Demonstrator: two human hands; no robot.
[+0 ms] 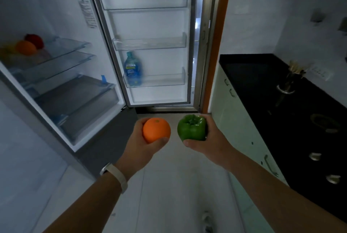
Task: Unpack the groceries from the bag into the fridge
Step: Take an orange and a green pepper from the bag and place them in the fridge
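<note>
Left hand (139, 144) cups orange (156, 129); right hand (210, 138) grips green pepper (191, 128), both before open fridge (56, 7). In door rack (159, 81), blue bottle (133, 69), label too blurred to read; fridge-wall sticker (88, 14) likewise.

— Where are the arms?
— Both come in from the lower corners, bare, the left forearm (90, 195) and right forearm (272, 182) angling toward each other.
— And the left grip (138, 144)?
— It cups an orange (156, 129) from the left, thumb curled along the near edge and fingers hidden behind it. A pale band (116, 175) circles that wrist.
— The right grip (212, 138)?
— About level with the left, near it but not touching. It wraps a green pepper (191, 128) from the right, thumb pressed under the near edge and fingertips showing over the far side.
</note>
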